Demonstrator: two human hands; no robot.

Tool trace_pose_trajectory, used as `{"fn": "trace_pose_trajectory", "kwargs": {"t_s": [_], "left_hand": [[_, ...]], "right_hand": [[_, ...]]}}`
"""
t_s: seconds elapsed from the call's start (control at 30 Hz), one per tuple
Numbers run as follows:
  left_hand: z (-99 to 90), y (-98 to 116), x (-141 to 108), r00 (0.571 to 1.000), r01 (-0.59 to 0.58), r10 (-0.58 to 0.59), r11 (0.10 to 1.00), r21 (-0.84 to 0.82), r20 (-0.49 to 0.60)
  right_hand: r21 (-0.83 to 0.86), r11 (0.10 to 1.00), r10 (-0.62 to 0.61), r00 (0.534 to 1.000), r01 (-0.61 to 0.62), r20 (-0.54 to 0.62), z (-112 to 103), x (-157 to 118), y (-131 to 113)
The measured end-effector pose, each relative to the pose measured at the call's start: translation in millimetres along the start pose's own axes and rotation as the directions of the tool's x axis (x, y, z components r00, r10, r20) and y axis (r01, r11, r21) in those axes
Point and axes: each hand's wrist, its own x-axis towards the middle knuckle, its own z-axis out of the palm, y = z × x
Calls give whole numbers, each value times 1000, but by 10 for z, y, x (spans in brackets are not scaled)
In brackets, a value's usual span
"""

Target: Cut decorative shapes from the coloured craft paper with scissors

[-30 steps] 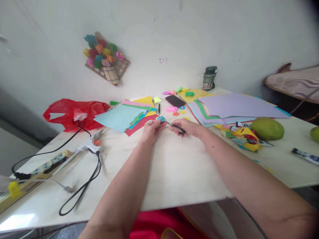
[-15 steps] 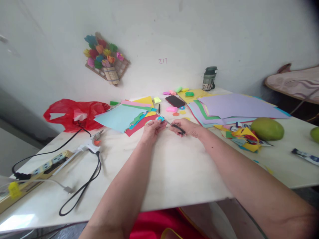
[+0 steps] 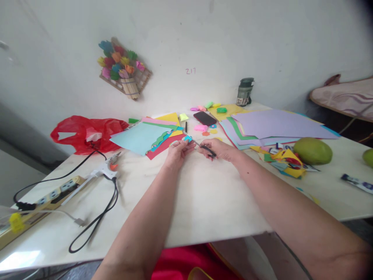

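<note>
Between finger and thumb of my left hand [image 3: 178, 151] is a small piece of blue paper [image 3: 187, 138]. My right hand [image 3: 217, 148] is closed around the black handles of a pair of scissors [image 3: 207, 150]. The blades point up and left and lie against the blue piece; how far apart they are is too small to tell. Just beyond the hands are small paper shapes, an orange one [image 3: 205, 133] and a yellow one [image 3: 213, 131]. Left of my left hand, coloured sheets [image 3: 136, 138] overlap on the table.
A glue gun [image 3: 109, 167] with its cord and a power strip [image 3: 55, 196] lie at left, near a red plastic bag [image 3: 84, 132]. At right are paper sheets [image 3: 279, 122], paper scraps [image 3: 287, 161] and a green mango [image 3: 312, 151]. Behind are a phone [image 3: 204, 118] and a bottle [image 3: 244, 92].
Hardly anything differs. The blue paper and the scissors have shifted very slightly between my hands, which stay in the same place.
</note>
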Motion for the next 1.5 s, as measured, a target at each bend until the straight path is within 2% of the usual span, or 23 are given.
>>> {"fn": "trace_pose_trajectory", "kwargs": {"t_s": [0.57,0.83,1.3,1.5], "left_hand": [[10,35,-2,998,49,-50,997,55,24],[-61,21,16,999,-14,10,996,87,51],[-26,22,-10,999,-14,12,998,53,49],[-5,31,-23,999,-8,6,999,50,49]], "right_hand": [[-35,999,19,1000,-18,10,-36,-21,-33],[-74,997,14,999,-11,43,-23,-54,-74],[-33,999,-3,999,4,40,-30,-20,-31],[7,1000,29,1000,-29,12,-7,-46,-91]]}}
